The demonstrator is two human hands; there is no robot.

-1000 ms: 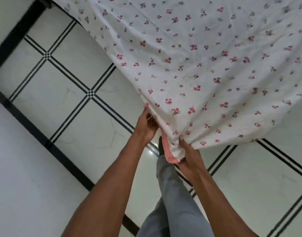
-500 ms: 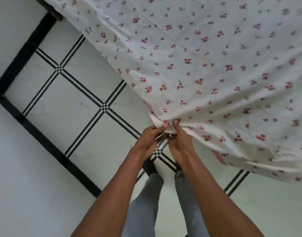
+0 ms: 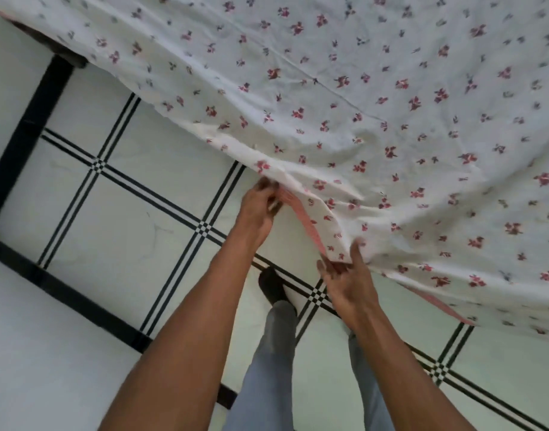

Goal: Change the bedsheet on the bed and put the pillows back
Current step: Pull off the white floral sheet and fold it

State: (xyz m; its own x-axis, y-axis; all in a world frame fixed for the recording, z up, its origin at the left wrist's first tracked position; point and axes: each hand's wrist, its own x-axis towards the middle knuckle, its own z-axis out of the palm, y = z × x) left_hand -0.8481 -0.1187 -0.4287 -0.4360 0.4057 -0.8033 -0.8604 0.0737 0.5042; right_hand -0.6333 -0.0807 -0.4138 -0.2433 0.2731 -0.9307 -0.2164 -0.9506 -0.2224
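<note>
1. Since half a second ago the hands have spread apart along the bedsheet [image 3: 344, 98] hem.
2. Left hand [image 3: 260, 203] pinches the hem; right hand [image 3: 349, 275] holds it loosely, thumb on top.
3. Bedsheet drapes over the bed's near-left edge; a loose right grip could let it slide to the floor [image 3: 111, 213].

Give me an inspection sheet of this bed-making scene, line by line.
Surface: bed hidden under the bedsheet; only a dark frame corner shows.
Job's things: white floral bedsheet spread out, its pink-trimmed edge lifted; no pillows in view.
Clutter: nothing seen.
Hands: left hand grips the sheet's edge; right hand pinches the edge lower down.
Cables: nothing seen.
Surroundings: white tiled floor with black stripes; the person's grey trousers and dark sock.
</note>
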